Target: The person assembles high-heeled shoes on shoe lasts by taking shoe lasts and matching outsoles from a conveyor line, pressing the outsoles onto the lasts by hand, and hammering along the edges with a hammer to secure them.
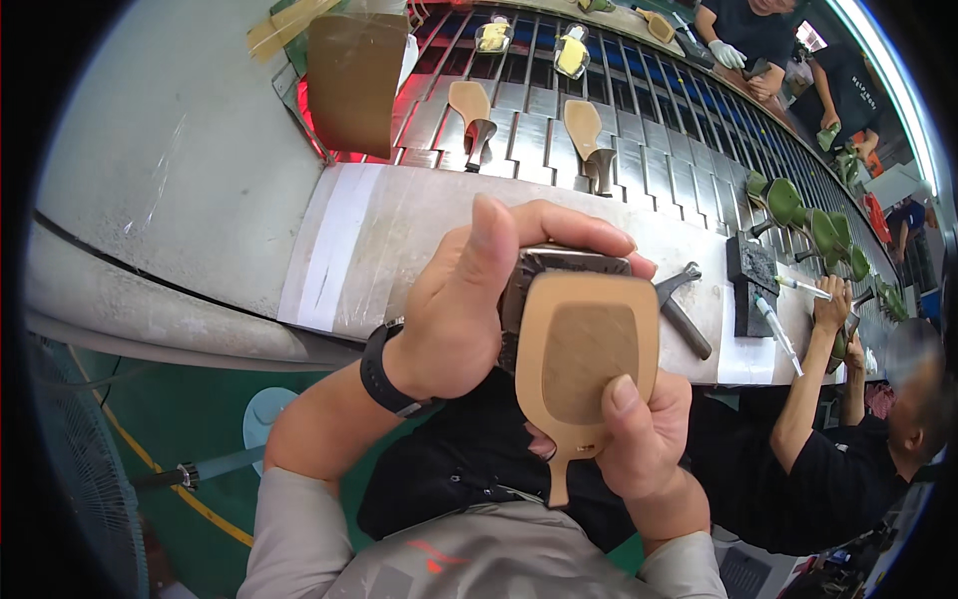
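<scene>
My right hand (649, 439) grips a tan shoe sole (536, 384) by its narrow end, thumb pressed on the face. A large brownish, rougher patch covers the middle of the sole's wide part. Directly behind the sole is a dark, ridged block-like thing (514, 299), partly hidden. My left hand (454, 299) curls its fingers over the top of that dark thing, with the thumb raised. On the bench, to the right of the sole, lies a tool with a forked metal head and dark handle (687, 327).
Two tan soles with dark heels, one of them a left sole (469, 102) and the other a right sole (583, 125), lie on the metal conveyor (539, 150). A black block (750, 290) with thin applicators stands rightward. Green shoes (823, 235) and a co-worker (848, 449) are beyond. A fan (90, 489) stands lower left.
</scene>
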`<state>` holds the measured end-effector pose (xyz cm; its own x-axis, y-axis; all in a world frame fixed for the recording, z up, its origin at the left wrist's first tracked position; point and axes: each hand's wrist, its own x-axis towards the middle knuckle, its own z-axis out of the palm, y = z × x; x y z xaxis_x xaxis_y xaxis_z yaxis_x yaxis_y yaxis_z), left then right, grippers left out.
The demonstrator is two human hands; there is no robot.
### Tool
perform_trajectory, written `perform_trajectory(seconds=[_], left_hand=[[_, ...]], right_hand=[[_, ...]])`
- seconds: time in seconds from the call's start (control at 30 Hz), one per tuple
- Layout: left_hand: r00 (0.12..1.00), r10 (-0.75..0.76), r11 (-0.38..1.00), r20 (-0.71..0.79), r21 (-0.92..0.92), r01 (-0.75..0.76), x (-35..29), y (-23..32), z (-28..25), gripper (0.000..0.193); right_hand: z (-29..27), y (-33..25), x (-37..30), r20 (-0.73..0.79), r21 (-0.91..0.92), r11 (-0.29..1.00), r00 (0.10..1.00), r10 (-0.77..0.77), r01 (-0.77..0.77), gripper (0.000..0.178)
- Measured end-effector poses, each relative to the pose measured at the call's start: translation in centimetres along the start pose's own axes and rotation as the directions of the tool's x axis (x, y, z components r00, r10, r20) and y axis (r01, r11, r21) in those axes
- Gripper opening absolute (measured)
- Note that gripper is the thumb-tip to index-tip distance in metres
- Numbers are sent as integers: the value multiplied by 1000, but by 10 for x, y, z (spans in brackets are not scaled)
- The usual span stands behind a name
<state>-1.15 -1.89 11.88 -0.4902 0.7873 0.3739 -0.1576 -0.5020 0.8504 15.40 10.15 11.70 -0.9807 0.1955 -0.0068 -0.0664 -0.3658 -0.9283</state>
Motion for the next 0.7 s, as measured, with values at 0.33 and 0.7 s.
perform_trajectory(seconds=[0.33,0.7], left_hand=[[1000,1,1000,12,15,-1,-11,0,7,84],[1000,-23,1000,19,22,22,-14,5,9,73]], right_hand=[[6,0,-4,-6,-117,992,999,-39,38,36],[7,0,-10,-40,-145,989,999,5,-10,35]])
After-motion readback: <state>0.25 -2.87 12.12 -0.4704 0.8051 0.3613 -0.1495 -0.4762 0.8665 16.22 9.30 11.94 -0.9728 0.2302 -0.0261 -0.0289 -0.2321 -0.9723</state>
